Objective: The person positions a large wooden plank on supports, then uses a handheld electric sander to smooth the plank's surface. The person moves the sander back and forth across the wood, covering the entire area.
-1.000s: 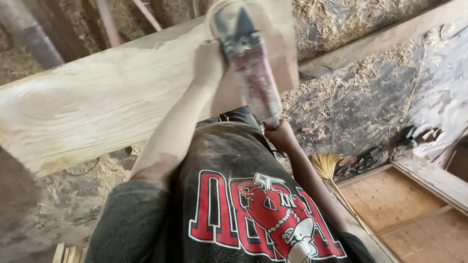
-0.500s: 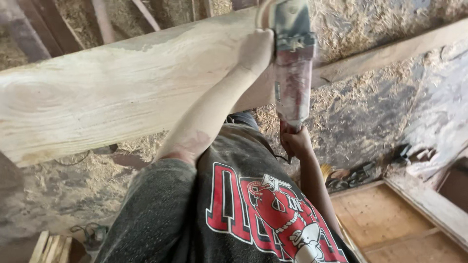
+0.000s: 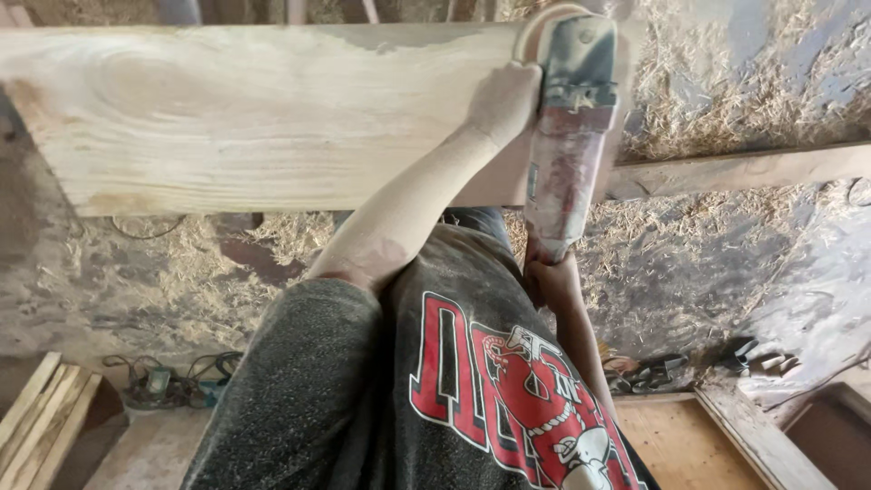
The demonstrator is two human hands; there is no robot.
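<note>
Since the earlier frame the plank (image 3: 272,118) has swung level across the top of the view, and the grinder (image 3: 570,127) now stands nearly upright at its right end.

At far left, a stack of slats (image 3: 41,422) lies on the floor, with tangled cords (image 3: 168,381) just beside it. The plank, pale and knotted near its left end, spans from the left edge to the grinder. Wood shavings (image 3: 708,100) cover the ground beneath and beyond it. The left hand (image 3: 504,100) rests on the grinder's head, its grip clenched around the front of the tool against the plank. The right hand (image 3: 549,281) holds the grinder's tail, fingers wrapped around it. Right of the tool, a beam (image 3: 744,168) runs off to the edge. Lower right, a wooden frame (image 3: 753,436) borders a board floor.
</note>
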